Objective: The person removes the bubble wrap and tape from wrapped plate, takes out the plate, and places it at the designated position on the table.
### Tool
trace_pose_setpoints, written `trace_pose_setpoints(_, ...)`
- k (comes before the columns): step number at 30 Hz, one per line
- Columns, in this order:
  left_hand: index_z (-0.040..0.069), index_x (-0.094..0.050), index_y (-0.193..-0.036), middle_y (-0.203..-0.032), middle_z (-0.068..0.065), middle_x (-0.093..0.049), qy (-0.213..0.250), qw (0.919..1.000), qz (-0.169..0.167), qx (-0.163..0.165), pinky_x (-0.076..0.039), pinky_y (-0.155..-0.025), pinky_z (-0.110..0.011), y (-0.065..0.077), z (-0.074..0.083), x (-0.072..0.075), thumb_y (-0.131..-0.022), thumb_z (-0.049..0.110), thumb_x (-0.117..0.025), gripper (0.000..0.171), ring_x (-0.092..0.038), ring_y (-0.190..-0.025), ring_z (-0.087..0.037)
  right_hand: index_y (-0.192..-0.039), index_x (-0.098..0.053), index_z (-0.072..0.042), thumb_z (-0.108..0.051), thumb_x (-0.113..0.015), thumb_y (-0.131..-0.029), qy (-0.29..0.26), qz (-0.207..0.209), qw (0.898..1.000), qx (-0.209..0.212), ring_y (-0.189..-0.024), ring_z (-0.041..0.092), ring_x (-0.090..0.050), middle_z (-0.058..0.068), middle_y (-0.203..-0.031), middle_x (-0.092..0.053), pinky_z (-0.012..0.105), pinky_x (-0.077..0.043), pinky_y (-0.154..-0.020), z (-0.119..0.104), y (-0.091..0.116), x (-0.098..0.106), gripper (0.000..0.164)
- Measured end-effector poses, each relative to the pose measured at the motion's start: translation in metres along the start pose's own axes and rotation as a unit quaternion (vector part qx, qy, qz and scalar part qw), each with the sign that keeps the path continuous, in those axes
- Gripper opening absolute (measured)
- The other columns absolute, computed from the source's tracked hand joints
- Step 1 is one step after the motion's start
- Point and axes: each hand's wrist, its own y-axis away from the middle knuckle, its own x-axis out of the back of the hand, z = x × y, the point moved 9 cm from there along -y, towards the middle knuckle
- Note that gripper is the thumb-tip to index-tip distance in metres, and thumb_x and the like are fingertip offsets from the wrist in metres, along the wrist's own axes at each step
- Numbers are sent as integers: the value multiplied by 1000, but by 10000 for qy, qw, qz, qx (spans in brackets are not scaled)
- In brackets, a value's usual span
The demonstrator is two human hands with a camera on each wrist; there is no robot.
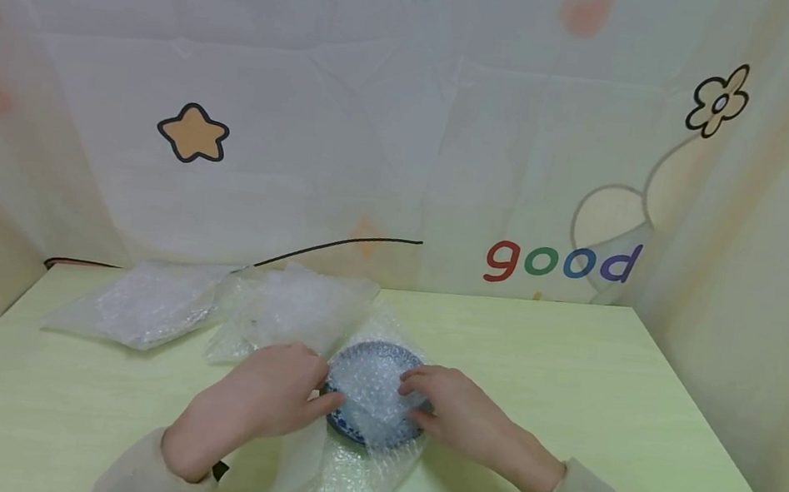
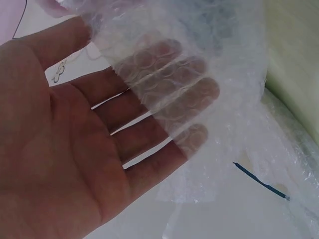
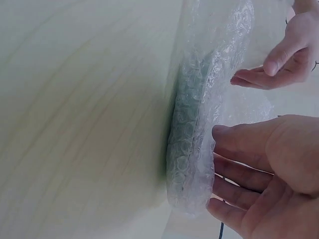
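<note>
A round blue-and-white patterned plate [image 1: 377,391] lies on the table under bubble wrap [image 1: 349,488], whose sheet runs past it toward the front edge. At the plate's left side is my left hand [image 1: 272,388]. In the left wrist view, this hand's nearly straight fingers [image 2: 172,104] show through a layer of the clear wrap. My right hand [image 1: 458,410] rests at the plate's right side, its fingers spread and slightly bent. Its fingertips touch the wrapped edge [image 3: 192,149] in the right wrist view.
Two bundles in bubble wrap lie at the back left: one farther left [image 1: 151,304], the other just behind my left hand [image 1: 295,308]. What they contain is hidden. A printed cloth [image 1: 350,130] hangs behind the pale green table [image 1: 574,372] and along its sides.
</note>
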Motion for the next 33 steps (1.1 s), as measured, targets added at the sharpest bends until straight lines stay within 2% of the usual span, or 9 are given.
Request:
trace_pose_setpoints(5, 14, -62, -72, -66, 4, -55, 137, 9998, -137, -23, -47, -60, -36, 5, -3, 1, -97, 34, -73, 34, -52, -63, -14, -107, -73, -3, 0, -80, -87, -114, 63, 9999, 60, -102, 24, -68, 7, -109, -72, 42, -56, -91, 1, -1, 1, 22)
trace_pose_setpoints(10, 9, -65, -81, -76, 2, -59, 266, 9992, -302, 73, -50, -68, -40, 9, -8, -1, -96, 35, -74, 31, -55, -73, -17, -106, -73, -5, -1, -81, -86, -149, -2, 9999, -38, -97, 22, -66, 5, -105, -71, 41, -56, -89, 3, -2, -1, 21)
trace_pose_setpoints(17, 8, -72, -97, -89, 3, -64, 754, 9925, -922, 265, -51, -81, -44, 14, -18, -7, -100, 40, -68, 33, -60, -84, -19, -106, -74, -7, -3, -81, -87, -129, -89, 9995, -256, -97, 21, -65, 4, -105, -71, 42, -56, -90, 7, -2, -3, 21)
trace_pose_setpoints(21, 9, -72, -99, -92, 4, -64, 912, 9902, -1042, 157, -51, -85, -45, 16, -22, -7, -101, 39, -65, 31, -61, -89, -19, -105, -73, -7, -3, -81, -87, -84, -43, 9998, -196, -97, 21, -65, 3, -103, -70, 42, -56, -90, 7, -2, -2, 20)
trace_pose_setpoints(28, 12, -73, -102, -105, 3, -66, 988, 9877, -1198, 184, -49, -92, -46, 20, -28, -8, -103, 32, -63, 22, -61, -105, -24, -104, -74, -8, -4, -82, -87, -73, -59, 9998, -184, -96, 21, -65, 2, -102, -70, 41, -56, -89, 6, -2, -3, 20)
trace_pose_setpoints(33, 7, -72, -111, -115, -3, -67, 938, 9882, -1199, -146, -47, -98, -50, 22, -27, -7, -102, 20, -63, 18, -60, -116, -31, -104, -74, -8, -4, -82, -86, -73, -63, 9997, -211, -95, 21, -65, 2, -102, -70, 41, -56, -88, 6, -2, -2, 20)
